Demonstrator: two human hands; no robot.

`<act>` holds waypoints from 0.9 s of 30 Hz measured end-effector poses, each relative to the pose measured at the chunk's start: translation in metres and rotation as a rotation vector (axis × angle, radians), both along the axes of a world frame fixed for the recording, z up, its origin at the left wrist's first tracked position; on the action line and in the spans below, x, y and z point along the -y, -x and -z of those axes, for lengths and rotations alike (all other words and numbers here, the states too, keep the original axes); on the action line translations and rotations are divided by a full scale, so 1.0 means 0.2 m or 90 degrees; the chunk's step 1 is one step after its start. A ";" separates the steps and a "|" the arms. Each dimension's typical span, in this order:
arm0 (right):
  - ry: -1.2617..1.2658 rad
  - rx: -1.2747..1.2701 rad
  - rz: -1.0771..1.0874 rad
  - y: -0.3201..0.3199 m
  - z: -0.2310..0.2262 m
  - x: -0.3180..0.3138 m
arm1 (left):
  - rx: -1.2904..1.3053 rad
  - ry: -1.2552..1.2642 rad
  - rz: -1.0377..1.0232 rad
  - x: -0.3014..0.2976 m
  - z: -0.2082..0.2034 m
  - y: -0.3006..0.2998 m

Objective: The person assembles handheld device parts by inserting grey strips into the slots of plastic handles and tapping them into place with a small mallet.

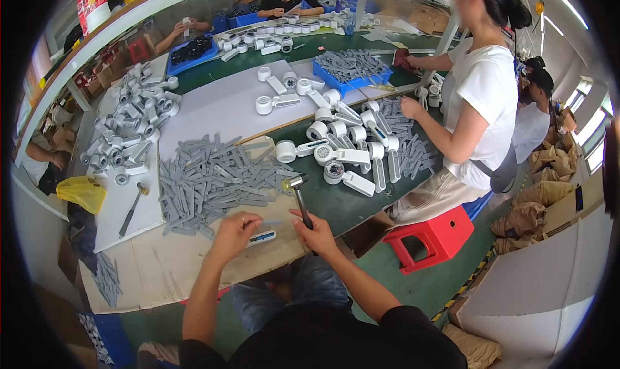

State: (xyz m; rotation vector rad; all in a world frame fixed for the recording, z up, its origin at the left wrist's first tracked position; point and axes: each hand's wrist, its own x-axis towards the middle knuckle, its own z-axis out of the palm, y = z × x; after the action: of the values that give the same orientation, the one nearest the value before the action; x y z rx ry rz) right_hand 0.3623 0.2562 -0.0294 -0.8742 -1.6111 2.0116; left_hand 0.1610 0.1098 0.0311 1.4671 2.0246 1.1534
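Your right hand [316,235] gripping small black-handled metal hammer [298,191]; left hand [234,230] pinning white-and-blue plastic handle piece [261,238] at worktop's [161,266] near edge. Grey plastic strip pile [206,182] waiting; assembled white round-headed units [349,153] stacking beyond.

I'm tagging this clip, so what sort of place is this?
Most likely a small factory assembly line: long benches carry heaps of identical grey plastic strips and white handheld housings, a co-worker sorts parts, and the right hand holds a mallet.
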 end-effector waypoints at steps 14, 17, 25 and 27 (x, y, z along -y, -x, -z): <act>-0.304 0.075 -0.110 0.01 -0.07 0.07 | -0.129 -0.077 -0.058 0.15 0.01 -0.17; -0.223 0.098 -0.030 0.04 0.00 0.00 | -0.285 -0.110 -0.125 0.19 0.07 -0.11; 0.029 0.039 0.089 -0.02 0.04 -0.04 | -0.310 -0.038 0.006 0.22 0.19 -0.04; 0.023 0.046 0.095 -0.04 0.06 -0.05 | -0.308 -0.025 0.014 0.21 0.19 -0.05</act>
State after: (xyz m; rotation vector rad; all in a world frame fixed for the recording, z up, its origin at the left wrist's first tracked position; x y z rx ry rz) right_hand 0.3704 0.2661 -0.0417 -1.0588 -1.5039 1.9307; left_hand 0.1710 0.0675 -0.0078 1.9307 2.2888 0.8928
